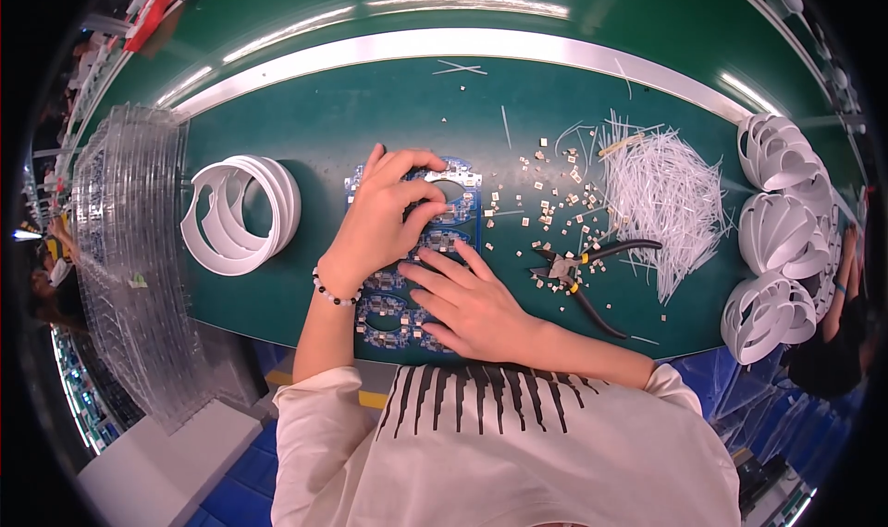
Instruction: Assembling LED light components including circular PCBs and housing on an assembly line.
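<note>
A blue circuit board panel with round cut-outs and several small parts lies on the green table before me. My left hand is over its upper part, thumb and curled fingers drawn together in a pinch beside a round opening. Whatever is between those fingertips, if anything, is too small to make out. Lower down, my right hand rests flat across the panel with its fingers stretched out. Both hands cover much of the board. To the right lie cutting pliers with black handles, jaws toward the board.
Small white connectors are scattered right of the board, beside a heap of thin white strips. White plastic rings stand at left, and more white rings line the right edge. Clear plastic trays are stacked far left.
</note>
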`<state>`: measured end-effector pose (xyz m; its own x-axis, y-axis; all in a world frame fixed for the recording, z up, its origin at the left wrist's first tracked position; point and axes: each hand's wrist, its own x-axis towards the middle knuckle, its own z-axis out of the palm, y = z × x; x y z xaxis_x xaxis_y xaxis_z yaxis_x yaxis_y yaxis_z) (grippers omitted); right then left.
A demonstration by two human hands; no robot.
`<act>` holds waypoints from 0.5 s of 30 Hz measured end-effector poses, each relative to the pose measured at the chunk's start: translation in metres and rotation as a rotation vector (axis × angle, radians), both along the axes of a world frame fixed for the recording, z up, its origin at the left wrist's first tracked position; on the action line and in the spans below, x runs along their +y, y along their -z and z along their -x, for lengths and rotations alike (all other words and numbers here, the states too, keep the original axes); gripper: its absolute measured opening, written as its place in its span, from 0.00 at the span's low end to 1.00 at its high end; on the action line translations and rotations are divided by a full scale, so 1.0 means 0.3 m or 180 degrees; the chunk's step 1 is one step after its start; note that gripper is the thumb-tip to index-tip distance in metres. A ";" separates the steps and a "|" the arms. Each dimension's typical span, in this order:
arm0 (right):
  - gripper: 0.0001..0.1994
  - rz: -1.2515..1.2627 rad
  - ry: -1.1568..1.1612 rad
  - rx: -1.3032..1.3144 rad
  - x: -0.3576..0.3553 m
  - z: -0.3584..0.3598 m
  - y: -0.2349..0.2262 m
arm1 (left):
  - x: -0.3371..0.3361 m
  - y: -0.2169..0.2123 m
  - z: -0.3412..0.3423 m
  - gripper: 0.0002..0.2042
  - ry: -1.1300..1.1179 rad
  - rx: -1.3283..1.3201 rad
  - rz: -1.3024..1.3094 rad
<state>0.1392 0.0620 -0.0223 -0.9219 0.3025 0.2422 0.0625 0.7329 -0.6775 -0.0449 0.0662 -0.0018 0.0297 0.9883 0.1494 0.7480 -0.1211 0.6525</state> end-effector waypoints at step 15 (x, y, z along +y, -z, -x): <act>0.16 -0.0009 0.0029 -0.0072 -0.003 -0.001 0.006 | 0.015 0.000 -0.071 0.10 0.0276 -0.0304 -0.0654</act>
